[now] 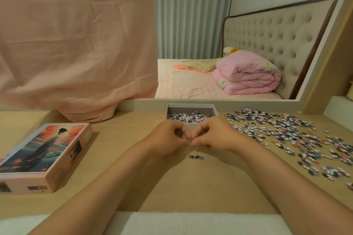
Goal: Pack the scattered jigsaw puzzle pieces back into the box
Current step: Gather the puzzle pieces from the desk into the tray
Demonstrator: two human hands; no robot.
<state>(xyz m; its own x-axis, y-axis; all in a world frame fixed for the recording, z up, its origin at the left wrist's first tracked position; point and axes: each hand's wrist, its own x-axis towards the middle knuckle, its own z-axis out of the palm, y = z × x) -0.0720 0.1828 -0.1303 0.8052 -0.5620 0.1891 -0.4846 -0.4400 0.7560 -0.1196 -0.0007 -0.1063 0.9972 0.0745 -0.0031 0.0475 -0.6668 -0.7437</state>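
Note:
An open grey box [214, 109] stands at the back middle of the desk with a heap of puzzle pieces [189, 116] inside. Many loose pieces [286, 131] lie scattered over the right half of the desk. My left hand [166, 138] and my right hand [215, 135] meet just in front of the box, fingertips pinched together on a small clump of joined pieces [190, 140]. A short strip of joined pieces [196, 157] lies on the desk below my hands.
The pink box lid [44, 156] with a painted figure lies at the left. A peach cloth [76, 44] hangs over the back left. A mirror [229, 44] behind the box reflects a bed. A white cushion [191, 223] borders the desk's near edge.

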